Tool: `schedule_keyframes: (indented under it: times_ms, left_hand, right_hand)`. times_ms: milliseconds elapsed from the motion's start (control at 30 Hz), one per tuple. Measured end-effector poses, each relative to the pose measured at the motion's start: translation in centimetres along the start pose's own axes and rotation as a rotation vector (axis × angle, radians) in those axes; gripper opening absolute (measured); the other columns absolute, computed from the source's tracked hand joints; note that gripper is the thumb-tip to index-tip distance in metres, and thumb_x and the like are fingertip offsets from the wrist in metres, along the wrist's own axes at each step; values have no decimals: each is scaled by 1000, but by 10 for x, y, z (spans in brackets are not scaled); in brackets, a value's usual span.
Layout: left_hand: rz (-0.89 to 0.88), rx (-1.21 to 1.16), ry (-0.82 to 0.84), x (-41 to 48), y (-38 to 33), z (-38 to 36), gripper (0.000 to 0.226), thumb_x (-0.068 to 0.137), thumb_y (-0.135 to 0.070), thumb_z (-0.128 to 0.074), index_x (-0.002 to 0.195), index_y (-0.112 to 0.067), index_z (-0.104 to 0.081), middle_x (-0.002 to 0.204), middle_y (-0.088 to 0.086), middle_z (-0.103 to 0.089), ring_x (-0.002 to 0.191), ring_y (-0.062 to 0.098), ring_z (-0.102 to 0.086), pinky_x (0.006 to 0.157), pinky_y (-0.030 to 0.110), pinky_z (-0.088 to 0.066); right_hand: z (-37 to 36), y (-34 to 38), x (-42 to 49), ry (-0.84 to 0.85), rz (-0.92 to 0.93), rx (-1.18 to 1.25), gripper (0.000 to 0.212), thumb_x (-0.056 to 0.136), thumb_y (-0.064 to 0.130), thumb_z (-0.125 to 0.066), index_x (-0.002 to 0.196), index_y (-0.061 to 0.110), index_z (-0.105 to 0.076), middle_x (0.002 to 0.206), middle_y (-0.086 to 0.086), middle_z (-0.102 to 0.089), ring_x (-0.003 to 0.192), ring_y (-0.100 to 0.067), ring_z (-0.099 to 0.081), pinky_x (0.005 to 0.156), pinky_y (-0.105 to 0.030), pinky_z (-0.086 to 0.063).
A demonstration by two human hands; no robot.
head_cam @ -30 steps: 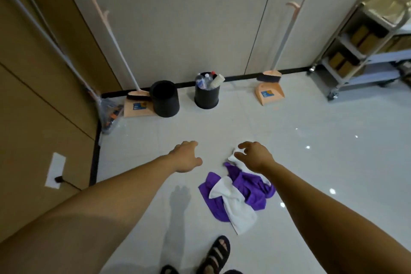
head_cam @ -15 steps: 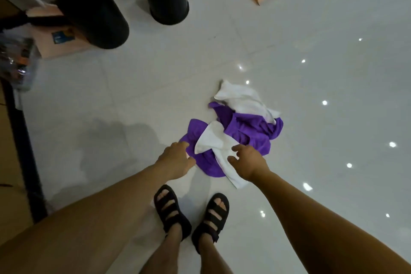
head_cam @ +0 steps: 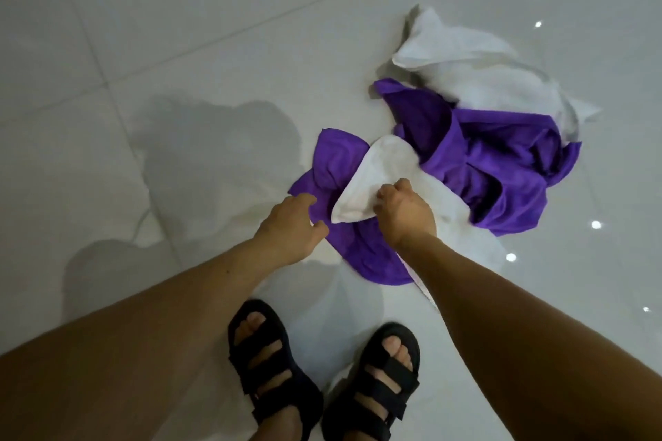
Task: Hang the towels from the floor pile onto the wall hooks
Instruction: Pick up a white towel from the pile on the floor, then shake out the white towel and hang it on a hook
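Head view, right hand (head_cam: 404, 215) fingers pinching white towel (head_cam: 372, 183), left hand (head_cam: 290, 225) fingers spread

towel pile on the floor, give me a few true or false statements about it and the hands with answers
1. The right hand grips the near white cloth towel. True.
2. The left hand holds a purple towel off the floor. False: it is open over the crumpled purple cloth towel, gripping nothing.
3. A second white towel lies at the pile's far side. True.
4. The person is barefoot. False: they wear black strapped sandals.
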State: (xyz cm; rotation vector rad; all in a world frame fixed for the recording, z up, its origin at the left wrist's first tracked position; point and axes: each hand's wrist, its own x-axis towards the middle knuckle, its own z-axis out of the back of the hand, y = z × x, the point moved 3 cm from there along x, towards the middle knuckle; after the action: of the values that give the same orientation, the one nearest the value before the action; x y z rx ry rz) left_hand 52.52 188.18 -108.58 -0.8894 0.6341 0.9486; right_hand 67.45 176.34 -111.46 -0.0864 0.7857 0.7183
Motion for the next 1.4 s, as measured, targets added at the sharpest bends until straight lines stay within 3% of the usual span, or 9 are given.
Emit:
schedule_keyframes:
  times_ms: [267,500,700,767,867,933,1067,1233,1400]
  left_hand:
    - [-9,-43,35,-60,-39,36,55,91,-30,-58,140,-12,-41,138,11,-47,124,28,-47,101,35,-40]
    - [-157,-57,-2,-121,-113,101,15,93,-27,-56,96,-12,-60,92,4,-64,89,27,-61,77,36,-49]
    - [-299,-102,-205,-182,-161,157,21,88,-20,-58,70,-19,-47,75,-2,-51,78,23,-50,66,31,-39]
    - [-318,-117,-241,-203,-180,185,30,86,-19,-58,63,-22,-38,75,-5,-43,79,19,-45,68,29,-35]
    - [-378,48,-259,-243,-215,231,28,86,-23,-54,65,-22,-36,75,-5,-42,78,18,-44,67,28,-33]
    - [-449,58,-251,-277,-239,266,22,86,-24,-51,69,-21,-38,76,-5,-45,78,19,-46,67,31,-36]
    - [-497,-120,-246,-353,-281,349,19,89,-25,-49,73,-23,-39,74,-5,-48,67,13,-45,58,29,-37]
    - [-487,-441,-403,-447,-315,457,17,93,-29,-46,77,-26,-47,79,-4,-52,71,9,-47,61,25,-40]
    - [-501,-1052,-428,-526,-337,523,17,94,-13,-43,80,-12,-52,83,13,-50,80,23,-48,68,33,-37]
  right_hand:
    - [74,6,-64,-75,-10,117,27,99,30,-51,110,11,-68,107,-8,-65,92,-26,-64,85,-33,-50]
    - [161,20,-140,-155,77,302,26,95,34,-59,98,11,-68,98,-4,-64,78,-12,-53,72,-19,-37]
    - [225,27,-191,-228,109,437,14,89,31,-67,84,18,-64,89,5,-61,77,-13,-56,70,-22,-42]
    - [252,36,-207,-239,162,472,17,86,32,-70,95,21,-62,96,8,-59,82,-10,-56,74,-22,-44]
    - [307,55,-236,-323,274,461,59,80,35,-73,132,21,-49,128,8,-50,113,-10,-49,93,-23,-42]
    - [352,74,-255,-344,386,426,69,81,32,-72,142,23,-43,146,4,-40,132,-13,-36,106,-28,-36]
    - [445,115,-296,-338,483,421,56,82,38,-72,133,23,-55,143,7,-47,132,-15,-39,104,-29,-37]
    - [548,171,-358,-300,494,513,71,73,45,-77,134,35,-42,127,15,-53,113,-9,-52,94,-31,-46]
    - [606,226,-419,-260,556,544,62,76,46,-76,129,35,-45,119,9,-58,106,-17,-57,93,-35,-48]
